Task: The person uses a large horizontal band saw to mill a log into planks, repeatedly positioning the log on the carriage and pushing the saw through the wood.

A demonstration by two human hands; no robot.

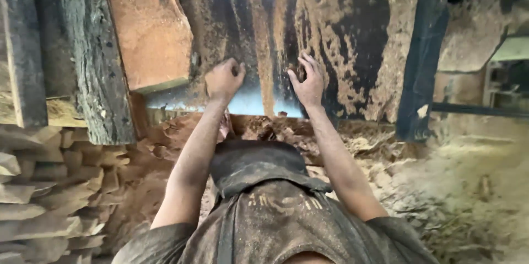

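Observation:
Both my arms reach forward over a dark, sawdust-covered surface point(352, 38). My left hand point(223, 79) is curled into a fist near the surface's front edge; nothing shows in it. My right hand point(306, 82) has its fingers spread and its fingertips rest on the sawdust. Between the two hands a narrow wooden strip point(266, 49) runs away from me along the surface. Loose sawdust streaks the dark surface around both hands.
A rough bark-edged plank point(93, 49) and a reddish wooden slab point(149, 22) stand at the left. Stacked wood offcuts point(49, 187) fill the lower left. A dark blue metal post point(421, 49) rises at the right, beside sawdust heaps point(468, 187).

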